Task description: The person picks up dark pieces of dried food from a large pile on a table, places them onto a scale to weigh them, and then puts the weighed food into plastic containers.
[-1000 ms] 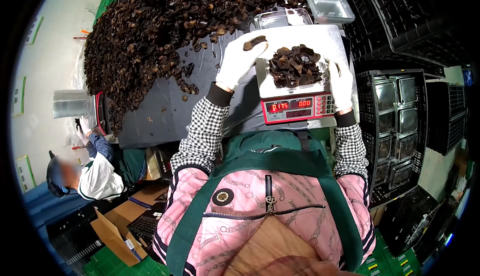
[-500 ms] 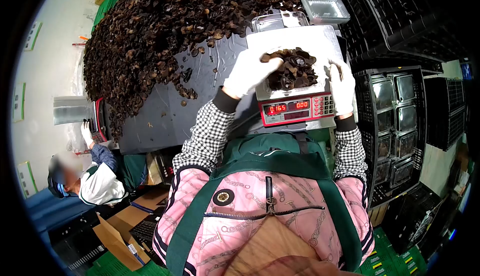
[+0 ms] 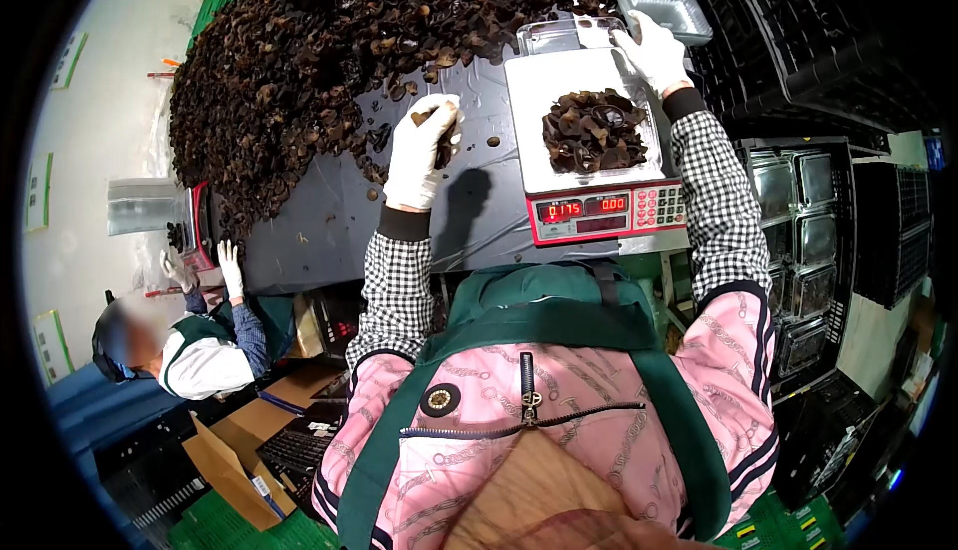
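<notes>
Held pieces: dark curled pieces [image 3: 446, 148], a small clutch in the left hand [image 3: 426, 151], above the middle of the bench [image 3: 309, 241], between the heap and the scale.
Handling (judged): light and thin, probably leathery or somewhat brittle at the edges; some surfaces shine, but whether they are slick cannot be told. A loose pinch of a few at a time, by the curled rims, should suit them; a hard squeeze might crack or scatter them.
Left hand: white-gloved, fingers curled inward, pinching the pieces against the thumb.
Weighed pile [image 3: 594, 131]: more of the same, on the scale [image 3: 609, 206] near the bench's right edge; a clear rim shows along its right side, perhaps a tray. If so, that rim is the surer hold; otherwise, scooping from beneath.
Display: reads 0.175 and 0.00, facing the bench's near edge.
Right hand [image 3: 654, 56]: white-gloved, reaching past the platform's far right corner, fingers partly extended beside a clear container [image 3: 547, 39]; whether they grip or touch it cannot be told.
Stray piece [image 3: 493, 141]: on the dark sheet, left of the platform.
Heap [image 3: 289, 81]: spread along the bench's far and left edges.
Clear trays [image 3: 669, 16]: beyond the right hand, at the bench's far right corner.
Black crate [image 3: 844, 241]: beyond the bench's right edge, holding clear boxes [image 3: 803, 266].
Co-worker's hands [image 3: 232, 269]: gloved and spread, at the bench's near left corner, beside a second red scale [image 3: 203, 216].
</notes>
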Tool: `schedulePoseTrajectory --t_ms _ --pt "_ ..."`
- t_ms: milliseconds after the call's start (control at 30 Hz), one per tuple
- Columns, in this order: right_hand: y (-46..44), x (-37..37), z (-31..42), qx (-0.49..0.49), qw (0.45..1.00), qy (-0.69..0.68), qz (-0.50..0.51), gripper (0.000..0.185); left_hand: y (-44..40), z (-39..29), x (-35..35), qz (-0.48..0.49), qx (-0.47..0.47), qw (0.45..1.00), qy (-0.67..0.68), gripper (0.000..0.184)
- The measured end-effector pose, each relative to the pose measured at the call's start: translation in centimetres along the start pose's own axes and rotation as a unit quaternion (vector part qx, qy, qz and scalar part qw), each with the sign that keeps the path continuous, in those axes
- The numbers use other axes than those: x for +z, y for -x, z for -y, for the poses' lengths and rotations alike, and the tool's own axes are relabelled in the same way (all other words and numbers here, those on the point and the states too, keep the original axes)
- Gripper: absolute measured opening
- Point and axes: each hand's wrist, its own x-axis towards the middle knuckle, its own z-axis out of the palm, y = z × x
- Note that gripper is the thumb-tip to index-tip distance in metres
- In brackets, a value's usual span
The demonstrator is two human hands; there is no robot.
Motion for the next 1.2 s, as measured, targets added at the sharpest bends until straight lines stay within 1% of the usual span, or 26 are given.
schedulePoseTrajectory --t_ms 67,100,133,200,233,267,333,367,400,467,500,567,600,633,667,700,733,800,867,900,1000,1067,1100,1133,1167,1200 --pt "-0.6 0.3 0.7 -0.002 0.999 0.052 0.018 0.059 0.6 0.1 -0.6 -0.022 0.007 1.0 -0.009 0.014" --pt "-1.0 1.0 0.7 0.018 0.998 0.054 0.026 0.059 0.8 0.6 -1.2 -0.029 0.006 1.0 -0.002 0.014" --pt "-1.2 1.5 0.5 0.027 0.999 0.016 0.036 0.059 0.9 0.9 -1.8 -0.037 0.005 0.999 0.004 0.014" --pt "-1.6 1.9 -0.1 0.045 0.996 -0.059 0.057 0.059 1.2 1.2 -2.7 -0.021 -0.003 1.0 0.015 0.016" --pt "-2.1 1.9 -0.5 0.053 0.995 -0.062 0.062 0.056 1.2 1.2 -2.7 -0.023 -0.002 1.0 0.018 0.016" --pt "-2.2 2.0 -0.8 0.085 0.981 -0.157 0.072 0.052 1.3 1.3 -2.8 -0.024 -0.001 1.0 0.02 0.017" --pt "-2.9 2.6 -1.4 0.034 0.96 -0.277 0.019 0.047 1.6 1.0 -2.4 -0.039 -0.019 0.999 0.011 0.019" --pt "-3.1 2.9 -1.9 0.039 0.942 -0.332 0.006 0.044 1.7 0.8 -2.1 -0.045 -0.028 0.999 0.006 0.02" --pt "-3.4 2.5 -2.2 0.035 0.933 -0.357 0.016 0.042 1.7 0.7 -1.7 -0.055 -0.037 0.998 0.009 0.02" --pt "-2.5 -0.2 0.0 0.054 0.924 -0.379 0.023 0.044 1.8 0.6 -0.8 -0.073 -0.054 0.996 0.014 0.021" --pt "-2.3 -0.4 0.0 0.043 0.922 -0.384 0.024 0.044 1.7 0.4 -0.1 -0.072 -0.044 0.996 0.008 0.017" --pt "-2.0 -0.8 -0.3 0.024 0.918 -0.395 0.025 0.045 1.9 -0.2 1.9 -0.032 -0.001 0.992 -0.125 0.018" --pt "-1.7 -0.9 -0.3 0.03 0.914 -0.403 0.024 0.045 1.9 -0.3 3.3 -0.005 0.027 0.979 -0.201 0.018" --pt "-1.4 -0.7 -0.3 0.035 0.91 -0.412 0.023 0.045 1.0 1.6 4.2 0.015 0.127 0.959 -0.254 0.019" --pt "-1.0 -0.6 -0.3 0.04 0.906 -0.421 0.022 0.044 0.1 3.5 5.1 0.034 0.226 0.925 -0.304 0.02" --pt "-0.5 -0.7 -0.4 0.051 0.907 -0.417 0.022 0.043 0.8 1.3 7.7 0.067 0.233 0.89 -0.388 0.02" --pt "0.0 -0.5 -0.5 0.046 0.91 -0.412 0.019 0.043 0.4 1.8 8.9 0.084 0.279 0.863 -0.414 0.02" --pt "1.4 -0.9 -0.9 0.051 0.899 -0.434 0.013 0.042 -1.2 3.4 10.5 0.11 0.39 0.761 -0.506 0.024" --pt "2.8 -1.1 -1.4 0.058 0.896 -0.441 0.003 0.038 -2.0 4.0 11.6 0.13 0.409 0.705 -0.564 0.024" --pt "3.5 -1.0 -2.0 0.054 0.89 -0.454 0.0 0.038 -2.6 4.9 11.8 0.135 0.428 0.689 -0.569 0.021" --pt "6.3 -3.0 -1.5 0.072 0.878 -0.473 -0.002 0.035 -3.7 5.9 11.3 0.202 0.38 0.704 -0.565 0.03" --pt "8.0 -4.8 -1.1 0.074 0.882 -0.465 -0.012 0.033 -2.0 2.8 11.6 0.182 0.366 0.766 -0.497 0.024" --pt "8.9 -5.6 -0.9 0.103 0.868 -0.486 -0.018 0.032 -1.4 2.5 11.2 0.162 0.31 0.831 -0.433 0.017" --pt "9.8 -6.7 -0.5 0.101 0.867 -0.487 -0.022 0.031 0.0 0.5 10.4 0.177 0.21 0.9 -0.338 0.018" --pt "10.7 -7.5 -0.7 0.09 0.887 -0.453 -0.036 0.03 0.9 -0.5 9.1 0.178 0.092 0.953 -0.227 0.021" --pt "11.5 -8.3 -0.8 0.077 0.904 -0.417 -0.049 0.03 1.9 -3.0 7.5 0.168 -0.042 0.955 -0.243 0.021"
